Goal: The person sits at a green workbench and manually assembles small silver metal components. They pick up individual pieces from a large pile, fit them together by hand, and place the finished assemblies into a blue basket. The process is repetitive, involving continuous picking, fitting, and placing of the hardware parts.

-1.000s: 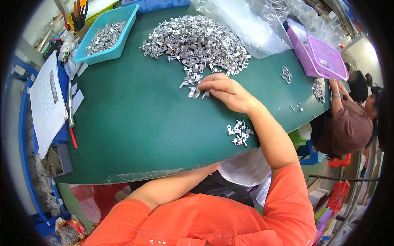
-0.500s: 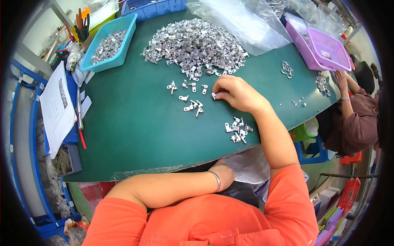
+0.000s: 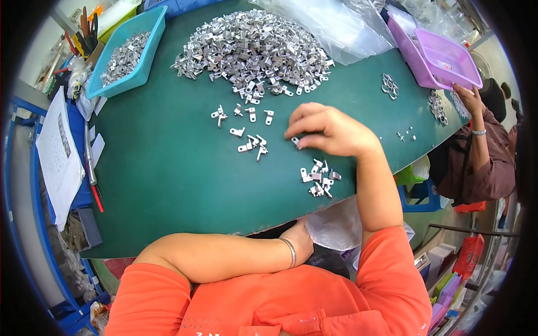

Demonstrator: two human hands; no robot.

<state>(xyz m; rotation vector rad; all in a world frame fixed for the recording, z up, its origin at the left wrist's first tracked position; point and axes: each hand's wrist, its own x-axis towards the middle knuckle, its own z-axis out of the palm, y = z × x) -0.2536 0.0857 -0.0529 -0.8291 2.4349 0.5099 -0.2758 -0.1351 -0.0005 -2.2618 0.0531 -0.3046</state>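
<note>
My right hand is over the green table, thumb and fingers pinched around a small silver metal bracket. To its left lie several loose brackets. A separate small group of brackets sits nearer me, below the right wrist. Beyond the hand rises a large heap of the same brackets. My left hand, with a bangle at its wrist, rests at the table's near edge beside a white bag; its fingers are mostly hidden.
A turquoise basket of brackets stands at the far left, near papers and a red pen. Clear plastic bags lie at the back. At right are a purple basket, metal rings and a co-worker's hand.
My right hand has moved right and toward me with the bracket. My left hand stays at the edge. The whole view has shifted slightly, and the co-worker's hand has moved toward the purple basket.
</note>
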